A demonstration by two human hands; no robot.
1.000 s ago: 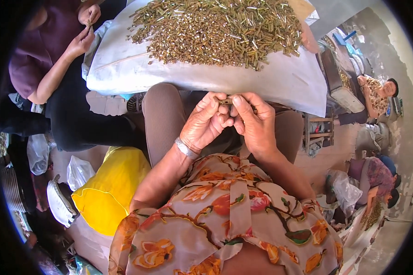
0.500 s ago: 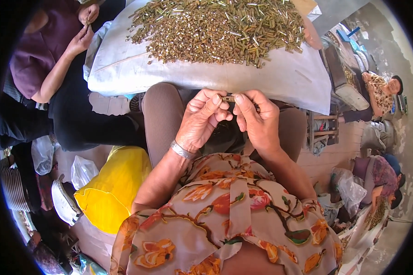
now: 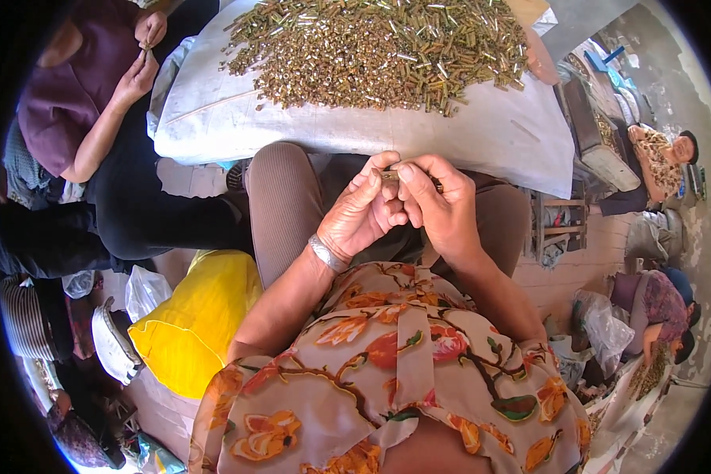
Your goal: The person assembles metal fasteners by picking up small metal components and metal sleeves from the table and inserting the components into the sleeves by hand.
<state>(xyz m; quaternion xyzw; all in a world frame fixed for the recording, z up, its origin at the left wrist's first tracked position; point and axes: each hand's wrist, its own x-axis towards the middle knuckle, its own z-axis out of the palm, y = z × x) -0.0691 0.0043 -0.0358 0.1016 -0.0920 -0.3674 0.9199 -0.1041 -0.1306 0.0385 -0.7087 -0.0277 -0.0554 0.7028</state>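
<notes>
Small brass-coloured piece (image 3: 389, 175) sits between left hand (image 3: 354, 212) and right hand (image 3: 448, 208), thumb and fingertips of each pinching an end, near white sheet (image 3: 237, 133); light, level grips should serve best.

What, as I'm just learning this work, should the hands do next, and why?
Perhaps a slight turn of the small metal piece with the right hand, the left hand steadying it: both hands appear to pinch it, away from the pile.
</notes>
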